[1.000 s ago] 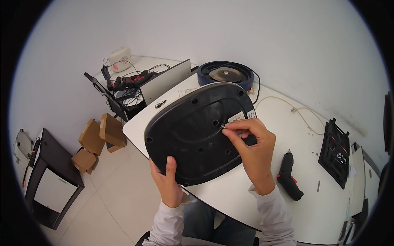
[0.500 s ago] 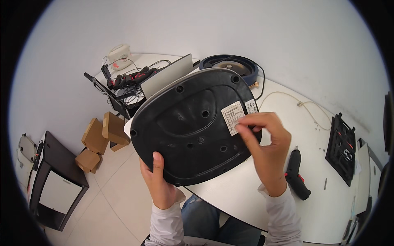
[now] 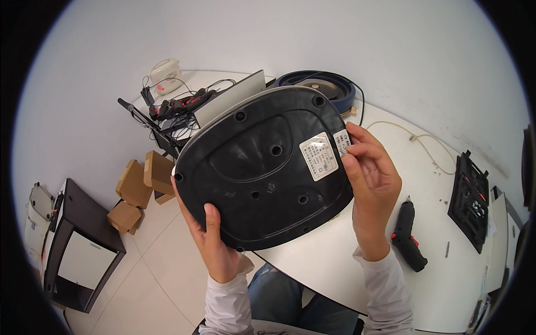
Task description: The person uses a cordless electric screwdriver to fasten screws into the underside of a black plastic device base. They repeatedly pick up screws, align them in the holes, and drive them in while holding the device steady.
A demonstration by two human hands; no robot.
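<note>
A rounded black plastic appliance base (image 3: 223,215) is held up over the table's near edge, its underside facing me. Screw holes and a shallow oval recess mark it, and a pale rim shows along its top. My left hand (image 3: 218,245) grips the lower left edge, thumb on the underside. A large white label (image 3: 319,157) and a smaller white label (image 3: 341,137) are on its right part. My right hand (image 3: 374,181) is at the right edge, thumb and index fingertip pinched together by the smaller label; what they pinch is too small to make out.
On the white table (image 3: 329,268) to the right lie a black cordless screwdriver (image 3: 409,237) and an open black tool case (image 3: 469,201). Behind the base stand a round dark-blue appliance part (image 3: 346,92) and a pale panel (image 3: 237,97). Cardboard boxes (image 3: 134,184) sit at left.
My right hand has moved from over the large label to the smaller label at the right edge. The base has shifted slightly up; my left hand keeps its grip.
</note>
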